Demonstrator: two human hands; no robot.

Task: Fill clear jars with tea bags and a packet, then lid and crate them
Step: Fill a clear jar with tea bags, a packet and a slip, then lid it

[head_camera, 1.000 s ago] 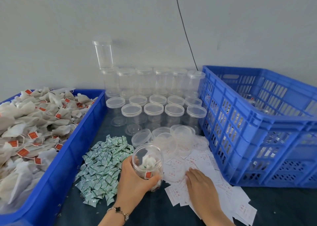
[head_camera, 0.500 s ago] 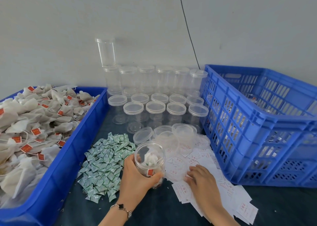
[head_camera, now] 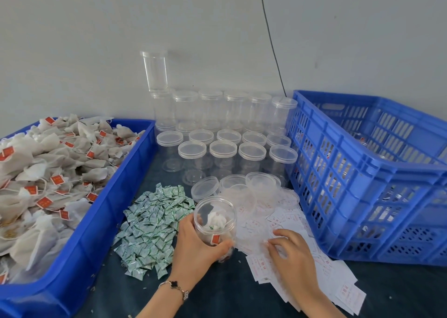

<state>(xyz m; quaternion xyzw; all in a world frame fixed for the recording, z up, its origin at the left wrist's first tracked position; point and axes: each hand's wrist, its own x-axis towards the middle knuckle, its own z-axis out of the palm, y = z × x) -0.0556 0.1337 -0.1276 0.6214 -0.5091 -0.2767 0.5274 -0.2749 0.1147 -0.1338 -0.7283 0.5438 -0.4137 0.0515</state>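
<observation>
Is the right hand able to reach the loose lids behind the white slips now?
Probably yes. The right hand rests on the white slips, holding nothing that shows, and the loose lids lie just beyond with only flat paper between. The held jar stands to the side.

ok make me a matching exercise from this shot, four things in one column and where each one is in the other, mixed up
Things:
1. tea bags
2. green packets
3. open jar
4. white slips

Places:
A. under the right hand
B. heaped in the blue tray on the left
C. gripped by the left hand
D. loose pile on the table between tray and jar

Pairs: 1-B, 2-D, 3-C, 4-A
</observation>
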